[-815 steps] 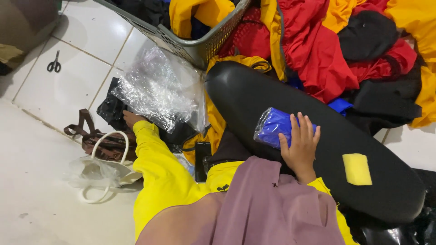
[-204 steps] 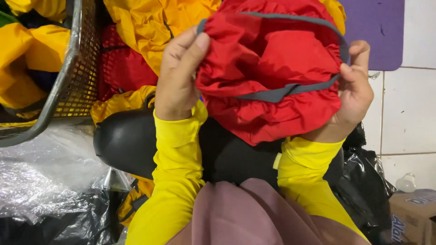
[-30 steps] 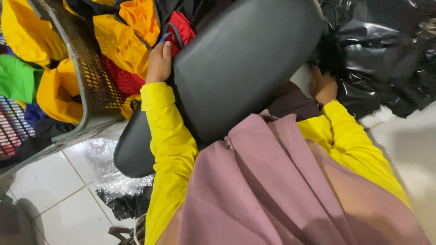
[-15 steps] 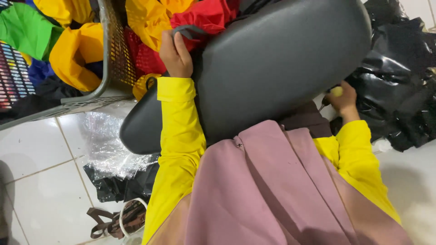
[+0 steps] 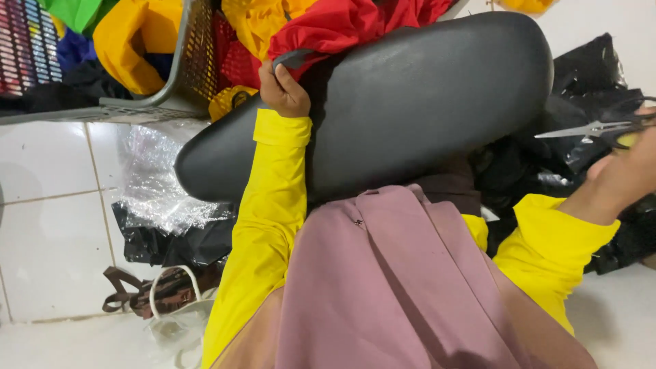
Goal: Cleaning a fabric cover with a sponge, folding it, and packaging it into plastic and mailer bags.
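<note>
Left hand (image 5: 283, 89) clamped on red cloth's grey trim (image 5: 301, 58), top of black cushion (image 5: 383, 102). Right hand (image 5: 625, 171) clamped on scissors (image 5: 591, 128), blades pointing left toward cloth, well apart.

Cushion (image 5: 410, 102) on lap; basket (image 5: 184, 61) left of it, bags (image 5: 588, 96) right, garment (image 5: 342, 24) behind, wrap (image 5: 160, 184) on floor (image 5: 48, 225).
</note>
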